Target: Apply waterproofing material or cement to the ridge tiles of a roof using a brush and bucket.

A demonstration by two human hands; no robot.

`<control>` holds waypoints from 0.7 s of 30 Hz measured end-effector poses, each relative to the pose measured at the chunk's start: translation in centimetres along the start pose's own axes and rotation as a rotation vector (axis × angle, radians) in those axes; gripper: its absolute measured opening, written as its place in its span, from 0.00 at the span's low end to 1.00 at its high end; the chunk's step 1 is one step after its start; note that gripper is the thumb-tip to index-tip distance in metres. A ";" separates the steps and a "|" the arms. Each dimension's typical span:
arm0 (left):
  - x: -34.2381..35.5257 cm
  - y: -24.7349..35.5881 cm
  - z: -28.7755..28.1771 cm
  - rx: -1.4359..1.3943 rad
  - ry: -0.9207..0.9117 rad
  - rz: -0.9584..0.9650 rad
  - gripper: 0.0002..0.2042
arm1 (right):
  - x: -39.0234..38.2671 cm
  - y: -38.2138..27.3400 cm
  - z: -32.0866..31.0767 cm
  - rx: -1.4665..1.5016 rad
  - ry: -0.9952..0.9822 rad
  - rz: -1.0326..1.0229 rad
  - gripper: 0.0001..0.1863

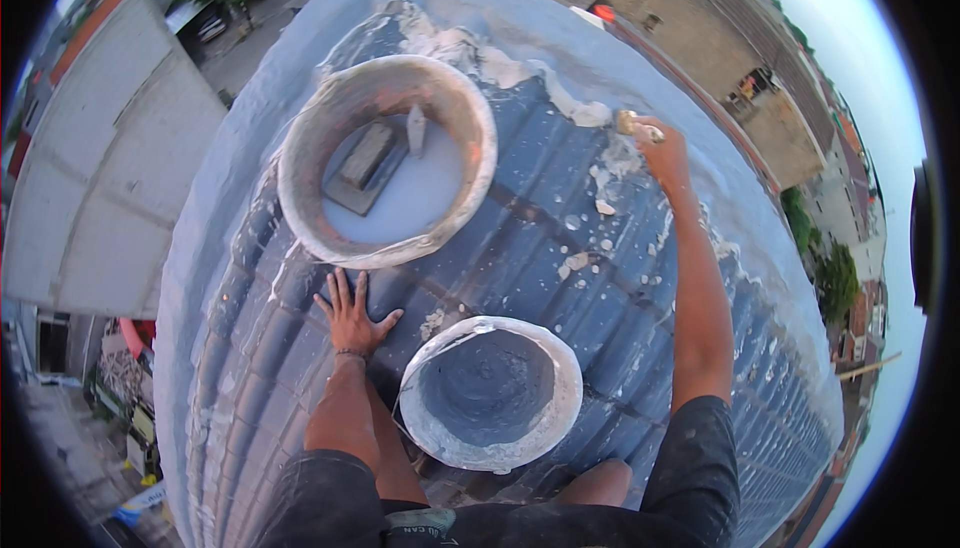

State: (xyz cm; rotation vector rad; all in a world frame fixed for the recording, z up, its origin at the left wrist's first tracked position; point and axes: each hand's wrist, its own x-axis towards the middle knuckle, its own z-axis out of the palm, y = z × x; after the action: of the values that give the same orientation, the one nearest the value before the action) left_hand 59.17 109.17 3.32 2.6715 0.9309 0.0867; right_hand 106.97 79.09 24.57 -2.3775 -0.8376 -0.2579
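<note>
My left hand [352,318] lies flat on the dark roof tiles [540,203], its fingers spread, just below a large bucket [300,188]. In that bucket's cloudy water rest a plastering float [365,163] with a block grip and a pale upright piece [416,130]. My right hand [665,156] reaches far out and is closed around what looks like a small brush [628,122]. Its tan end is beside a ragged strip of whitish mortar [575,103] along the ridge; my fingers hide most of it.
Between my legs stands a smaller bucket [415,418], coated grey inside. Mortar crumbs [573,265] and splashes dot the sloping tiles. A smooth grey rendered edge [290,53] borders the roof on both sides, with a drop to buildings and a yard [90,448] far below.
</note>
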 end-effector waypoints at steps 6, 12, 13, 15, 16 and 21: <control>0.1 -1.2 0.8 0.017 0.014 -0.020 0.53 | 0.3 0.5 -2.5 -0.619 0.156 0.016 0.11; 0.1 -1.9 0.9 0.062 0.023 -0.020 0.54 | -0.6 -16.0 -3.2 0.619 0.230 0.066 0.15; -0.1 -2.1 1.0 0.047 0.016 -0.021 0.53 | -0.9 -18.7 -2.5 0.762 0.145 0.054 0.16; -0.1 -2.0 1.2 0.027 0.032 -0.029 0.53 | -1.5 -21.5 -1.9 0.906 0.054 0.017 0.17; -0.1 -1.8 1.3 0.020 0.031 -0.011 0.53 | -1.8 -22.3 -1.7 0.988 0.020 0.042 0.17; -0.8 -1.5 0.2 0.016 -0.011 -0.011 0.52 | -2.7 -24.0 -0.6 1.252 -0.137 0.092 0.18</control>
State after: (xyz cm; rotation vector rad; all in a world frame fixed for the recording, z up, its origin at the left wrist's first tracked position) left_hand 57.63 109.74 2.65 2.6784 0.9472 0.0620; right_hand 89.88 92.28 35.50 -1.2397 -0.6383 0.3853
